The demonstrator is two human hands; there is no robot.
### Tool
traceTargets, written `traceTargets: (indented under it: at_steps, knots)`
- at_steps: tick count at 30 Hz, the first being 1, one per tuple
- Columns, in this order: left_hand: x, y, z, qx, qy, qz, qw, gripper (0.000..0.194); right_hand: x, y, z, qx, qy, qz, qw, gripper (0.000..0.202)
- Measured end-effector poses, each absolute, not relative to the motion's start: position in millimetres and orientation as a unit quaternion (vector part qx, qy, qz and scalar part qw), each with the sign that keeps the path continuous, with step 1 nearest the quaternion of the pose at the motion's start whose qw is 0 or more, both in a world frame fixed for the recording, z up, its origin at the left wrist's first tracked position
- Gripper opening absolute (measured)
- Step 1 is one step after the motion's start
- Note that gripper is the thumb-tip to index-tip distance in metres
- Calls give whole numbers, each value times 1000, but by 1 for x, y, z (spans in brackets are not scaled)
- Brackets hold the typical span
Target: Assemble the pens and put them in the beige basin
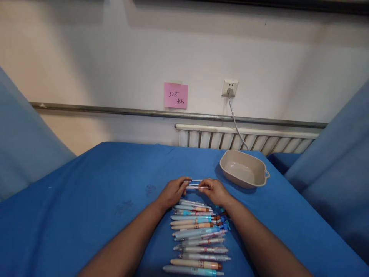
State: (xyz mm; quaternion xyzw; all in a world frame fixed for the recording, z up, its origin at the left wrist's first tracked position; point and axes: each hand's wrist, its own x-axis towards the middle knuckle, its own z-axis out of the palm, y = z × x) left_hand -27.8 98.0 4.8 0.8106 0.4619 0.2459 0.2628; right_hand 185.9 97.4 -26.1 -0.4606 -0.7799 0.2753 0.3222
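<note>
My left hand and my right hand meet over the blue cloth, just beyond the far end of a row of pens. Between them lie a few slim whitish pens, one end in each hand's closed fingers; the fingers hide much of them. Toward me runs a column of pens laid side by side, crosswise. Among these are a pale blue pen, a cream pen with a brown end and several clear patterned ones. Small blue charms show at the right ends of some.
A beige plastic basin with a looped handle stands at the back right of the blue-covered table. Behind are a radiator, a metal rail and a socket with a cord. Blue curtains hang on both sides; a pink note is on the wall.
</note>
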Motion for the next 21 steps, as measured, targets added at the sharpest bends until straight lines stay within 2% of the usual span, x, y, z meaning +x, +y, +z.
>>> traceTargets:
  at_steps: [3, 5, 9, 12, 15, 18, 21]
  knots:
    - [-28, 99, 5, 803, 472, 276, 237, 37, 186, 97, -26, -462, -787, 261, 316, 12]
    - [-29, 99, 3, 814, 442, 298, 233, 44, 186, 96, -26, -466, -787, 256, 312, 12]
    - [-29, 98, 2, 829, 420, 266, 256, 32, 186, 96, -24, -463, -790, 253, 312, 12]
    - [-29, 98, 5, 817, 456, 238, 261, 36, 186, 95, -23, -457, -789, 260, 318, 13]
    - [-28, 97, 5, 813, 460, 268, 237, 35, 186, 96, -23, -465, -789, 256, 310, 12]
    - [-27, 97, 3, 822, 424, 302, 230, 48, 185, 96, -25, -468, -788, 251, 312, 12]
    - [-27, 97, 2, 828, 417, 282, 248, 34, 186, 97, -25, -464, -787, 246, 323, 12]
